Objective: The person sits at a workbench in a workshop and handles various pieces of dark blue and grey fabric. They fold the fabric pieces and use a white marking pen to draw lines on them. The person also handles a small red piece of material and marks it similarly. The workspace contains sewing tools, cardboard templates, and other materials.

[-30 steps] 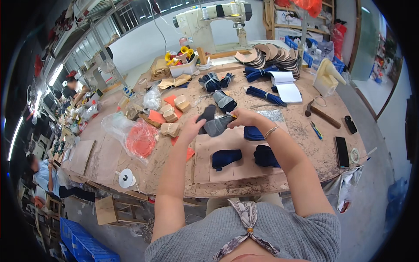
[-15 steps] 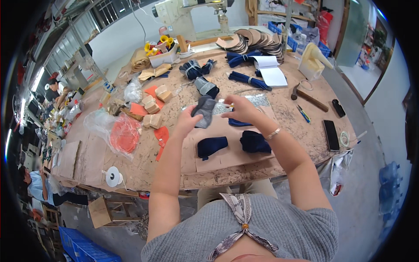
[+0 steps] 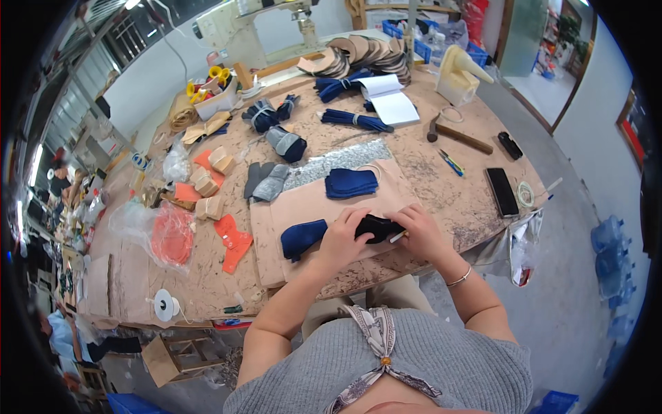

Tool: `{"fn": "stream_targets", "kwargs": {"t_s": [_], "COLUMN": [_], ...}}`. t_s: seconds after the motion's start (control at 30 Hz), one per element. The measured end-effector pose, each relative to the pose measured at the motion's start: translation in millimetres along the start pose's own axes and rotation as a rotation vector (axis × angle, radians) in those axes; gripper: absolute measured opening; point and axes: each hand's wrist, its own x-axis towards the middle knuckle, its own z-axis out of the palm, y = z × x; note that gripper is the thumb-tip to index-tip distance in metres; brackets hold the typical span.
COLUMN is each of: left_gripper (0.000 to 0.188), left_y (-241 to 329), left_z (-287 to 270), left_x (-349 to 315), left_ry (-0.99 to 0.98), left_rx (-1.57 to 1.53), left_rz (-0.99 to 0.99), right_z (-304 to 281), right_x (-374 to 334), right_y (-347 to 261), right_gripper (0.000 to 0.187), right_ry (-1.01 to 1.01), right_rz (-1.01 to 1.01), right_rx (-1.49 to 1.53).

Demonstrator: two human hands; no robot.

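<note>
My left hand (image 3: 343,240) is closed on the left end of a dark, nearly black fabric piece (image 3: 376,228) at the near edge of a tan board (image 3: 272,238). My right hand (image 3: 422,234) pinches its other end, and a small white stick-like thing (image 3: 398,237) shows by its fingers. A stack of navy fabric pieces (image 3: 352,183) lies beyond my hands. Close to the left hand is another navy fabric piece (image 3: 302,238). Grey fabric pieces (image 3: 269,183) rest at the board's far left corner.
Tied fabric bundles (image 3: 286,143), an open notebook (image 3: 396,103) and curved tan pieces (image 3: 358,55) are farther back. A hammer (image 3: 462,136), a pen-like tool (image 3: 452,163) and a phone (image 3: 502,192) lie right. Orange pieces (image 3: 234,241) and a thread spool (image 3: 165,305) are left.
The grey piece has left my left hand and lies at the board's far left. Both hands have come nearer my body and now hold the dark piece from the right-hand pile spot.
</note>
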Motion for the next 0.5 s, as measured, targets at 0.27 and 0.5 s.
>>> {"fn": "stream_targets", "kwargs": {"t_s": [0.27,0.5], "left_gripper": [0.066,0.032], "left_y": [5,12], "left_z": [12,10], "left_x": [-14,-24], "left_ry": [0.164,0.244], "left_rx": [0.122,0.25], "left_rz": [0.14,0.222], "right_z": [17,14], "right_x": [-23,-34], "right_y": [11,13], "right_gripper": [0.04,0.032], "right_ry": [0.289,0.331], "right_rz": [-0.061,-0.176], "right_rx": [-0.01,-0.001]}}
